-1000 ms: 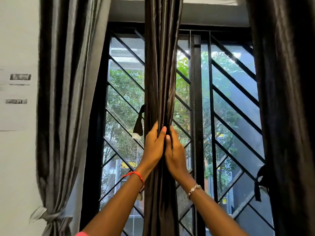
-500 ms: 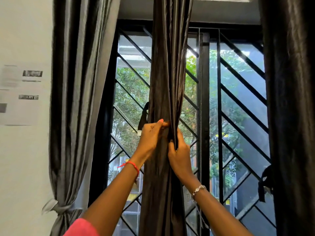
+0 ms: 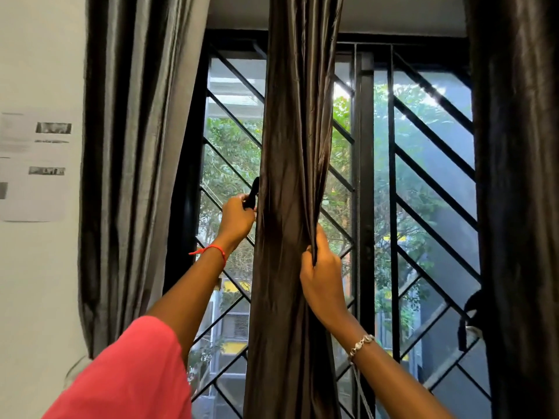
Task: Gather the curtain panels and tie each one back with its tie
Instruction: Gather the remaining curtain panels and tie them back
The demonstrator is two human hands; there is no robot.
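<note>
Black window grille (image 3: 435,164) backs the gathered satin curtain panel (image 3: 290,207) at centre, soft and probably slippery, best bunched mid-height, where the right hand (image 3: 322,276) at 4 o'clock clutches its folds and the left hand (image 3: 237,219) at 9 o'clock grips the dark tie (image 3: 252,195).

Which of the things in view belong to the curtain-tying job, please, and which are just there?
Job: middle curtain, gripped by the right hand; tie, held by the left hand; left curtain; right curtain; right tie.
Just there: papers on the wall; window grille; cord.
</note>
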